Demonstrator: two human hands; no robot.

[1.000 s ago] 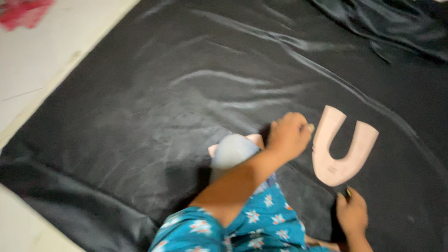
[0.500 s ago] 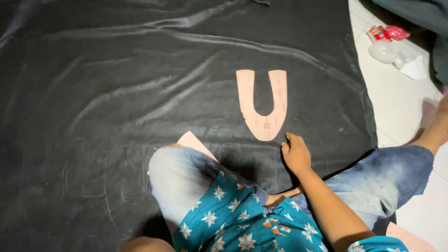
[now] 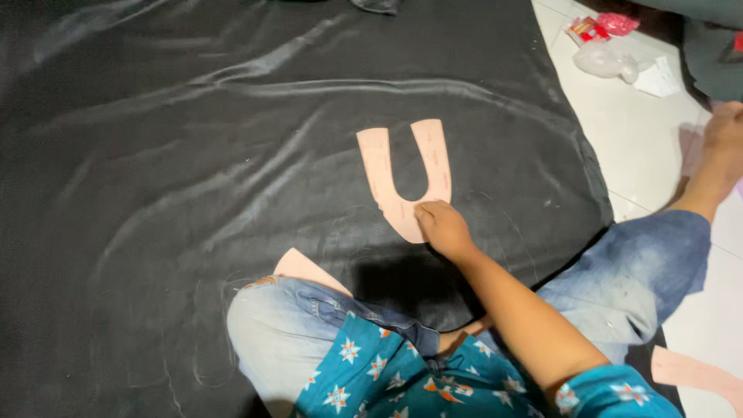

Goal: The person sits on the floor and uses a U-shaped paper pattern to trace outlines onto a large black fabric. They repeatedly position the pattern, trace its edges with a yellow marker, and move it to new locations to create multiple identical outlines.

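Observation:
A pinkish U-shaped paper pattern [image 3: 383, 166] lies flat on a large sheet of black glossy fabric [image 3: 193, 155], its open end pointing away from me. My right hand [image 3: 441, 228] reaches out from the lower right. Its curled fingers rest on the pattern's rounded bottom edge and press on it. My left hand is out of view. I sit on the fabric with my jeans-clad knee [image 3: 263, 325] bent in front of me.
Another pinkish paper piece [image 3: 298, 269] pokes out from under my knee, and a third [image 3: 689, 370] lies at the lower right. White tiled floor [image 3: 642, 131] borders the fabric on the right, with a plastic bag and red packets [image 3: 607, 58] on it. My foot [image 3: 724, 135] rests there.
My view has swung from left to right over the fabric. My right hand has moved from beside the U-shaped pattern onto its bottom edge. My left hand has left the view.

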